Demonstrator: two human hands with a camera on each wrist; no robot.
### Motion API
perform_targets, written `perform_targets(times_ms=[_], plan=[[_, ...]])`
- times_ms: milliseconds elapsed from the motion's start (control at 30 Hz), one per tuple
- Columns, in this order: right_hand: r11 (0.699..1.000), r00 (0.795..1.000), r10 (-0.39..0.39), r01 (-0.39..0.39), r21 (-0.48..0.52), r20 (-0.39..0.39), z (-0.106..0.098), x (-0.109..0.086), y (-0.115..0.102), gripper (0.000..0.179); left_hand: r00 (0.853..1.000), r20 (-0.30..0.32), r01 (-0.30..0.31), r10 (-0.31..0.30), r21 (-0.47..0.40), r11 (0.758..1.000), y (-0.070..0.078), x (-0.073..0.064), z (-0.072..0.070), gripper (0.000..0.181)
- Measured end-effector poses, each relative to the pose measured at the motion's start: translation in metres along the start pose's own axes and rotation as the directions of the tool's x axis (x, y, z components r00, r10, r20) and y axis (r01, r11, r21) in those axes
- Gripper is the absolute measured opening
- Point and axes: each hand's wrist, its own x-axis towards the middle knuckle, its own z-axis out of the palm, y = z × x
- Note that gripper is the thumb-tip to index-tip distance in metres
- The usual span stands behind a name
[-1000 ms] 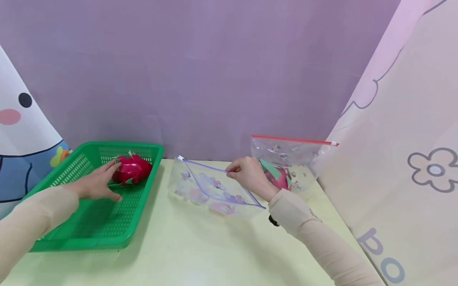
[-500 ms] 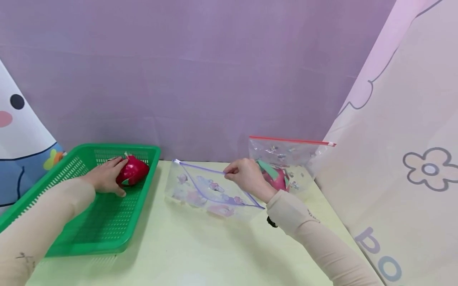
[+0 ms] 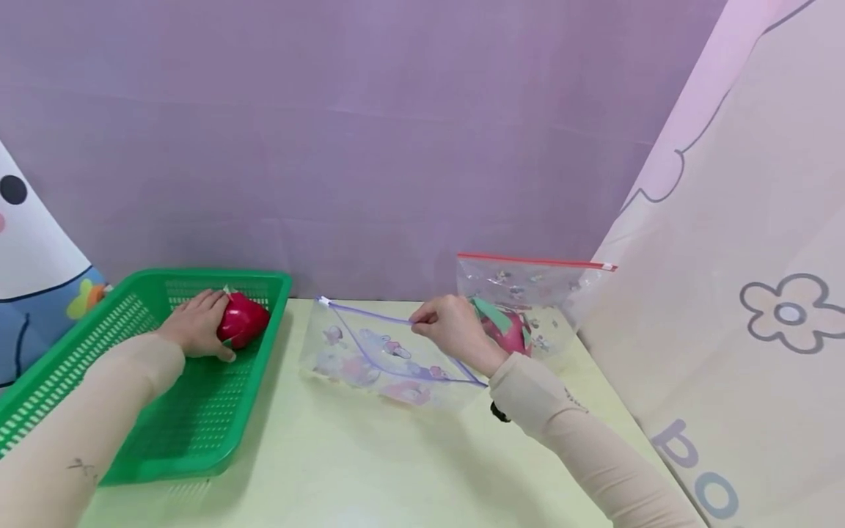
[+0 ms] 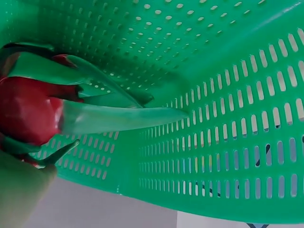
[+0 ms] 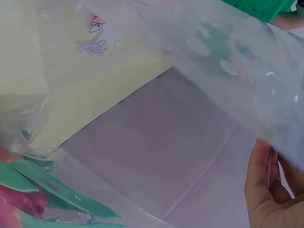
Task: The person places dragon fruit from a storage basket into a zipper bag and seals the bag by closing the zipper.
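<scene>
A red dragon fruit (image 3: 246,321) with green scales lies at the far right of a green basket (image 3: 254,392). My left hand (image 3: 194,323) is around its left side, fingers over the back and thumb in front. Long green leaf tips of the fruit show in the left wrist view, with a part of the hand (image 4: 21,190) at its lower left. On the table, a clear zip bag (image 3: 337,367) with a purple zip and cartoon prints lies with its mouth parted. My right hand (image 3: 455,331) pinches the bag's far rim between thumb and fingers.
Behind the right hand, a clear bag with a red zip (image 3: 538,262) stands near the back wall, holding another dragon fruit (image 3: 510,337). A purple cloth (image 3: 370,147) backs the table, and a printed cloth (image 3: 713,293) bounds the right side.
My left hand has moved right onto the dragon fruit and closed around it. The right hand keeps its pinch on the bag's rim. The view has shifted slightly.
</scene>
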Motion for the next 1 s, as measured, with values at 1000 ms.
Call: perform_targets(times_ms=[1000], plan=[[1.0, 1.0, -0.004, 0.004, -0.02, 0.009, 0.005, 0.002, 0.006, 0.007, 0.972, -0.188, -0.13, 0.141, 0.068, 0.989, -0.028, 0.008, 0.016, 0.107]])
